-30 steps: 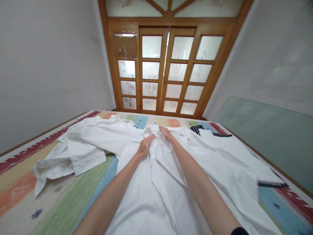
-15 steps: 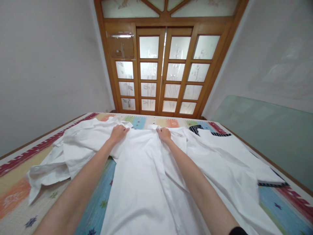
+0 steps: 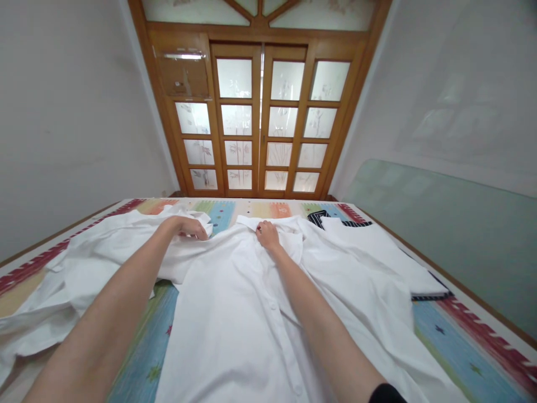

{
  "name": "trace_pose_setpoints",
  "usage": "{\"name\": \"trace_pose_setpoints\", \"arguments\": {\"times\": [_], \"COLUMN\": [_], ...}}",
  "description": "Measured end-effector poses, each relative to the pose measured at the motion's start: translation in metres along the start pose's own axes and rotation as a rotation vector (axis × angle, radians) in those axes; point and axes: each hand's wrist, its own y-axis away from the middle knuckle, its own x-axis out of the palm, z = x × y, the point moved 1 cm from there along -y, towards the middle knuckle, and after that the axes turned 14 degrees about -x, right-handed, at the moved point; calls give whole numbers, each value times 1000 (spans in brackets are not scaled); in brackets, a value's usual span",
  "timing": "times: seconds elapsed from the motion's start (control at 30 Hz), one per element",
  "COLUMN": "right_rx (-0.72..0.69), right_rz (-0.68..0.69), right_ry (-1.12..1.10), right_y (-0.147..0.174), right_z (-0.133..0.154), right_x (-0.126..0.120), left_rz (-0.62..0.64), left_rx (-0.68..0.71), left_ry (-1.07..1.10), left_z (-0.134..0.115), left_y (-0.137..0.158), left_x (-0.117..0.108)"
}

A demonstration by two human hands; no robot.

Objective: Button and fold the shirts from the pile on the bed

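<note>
A white button-up shirt (image 3: 222, 302) lies spread out in front of me, its collar toward the far side and its button strip running down toward me. My right hand (image 3: 267, 235) is closed on the cloth at the shirt's neck, just below the collar (image 3: 246, 221). At the left shoulder of the same shirt is my left hand (image 3: 192, 228), its wrist bent and fingers curled down onto the fabric; the fingertips are partly hidden. Under and beside my left forearm, more rumpled white cloth (image 3: 104, 240) spreads to the left.
A colourful patterned bed cover (image 3: 444, 330) lies beneath the clothes. White folded garments with dark striped trim (image 3: 381, 252) rest at the right. A pale green panel (image 3: 419, 212) stands along the right wall, and wooden glazed doors (image 3: 260, 112) close off the far end.
The view has turned slightly right, so everything sits further left. My left hand has shifted down on the shoulder, its wrist now bent. More of the collar and button strip shows.
</note>
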Motion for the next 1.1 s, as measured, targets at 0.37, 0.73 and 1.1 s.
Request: {"name": "trace_pose_setpoints", "arguments": {"times": [0.37,0.73,1.1], "right_rx": [-53,-23,157], "right_rz": [87,232,241], "right_ry": [-41,-55,-54], "right_y": [27,28,20], "right_z": [7,9,14], "right_x": [-11,-7,-5], "left_rz": [221,-184,-611], "left_rx": [59,-58,-154], "left_ry": [222,7,-200], "left_z": [-27,-18,2], "left_y": [-13,-17,-24], "left_x": [24,-5,-2]}}
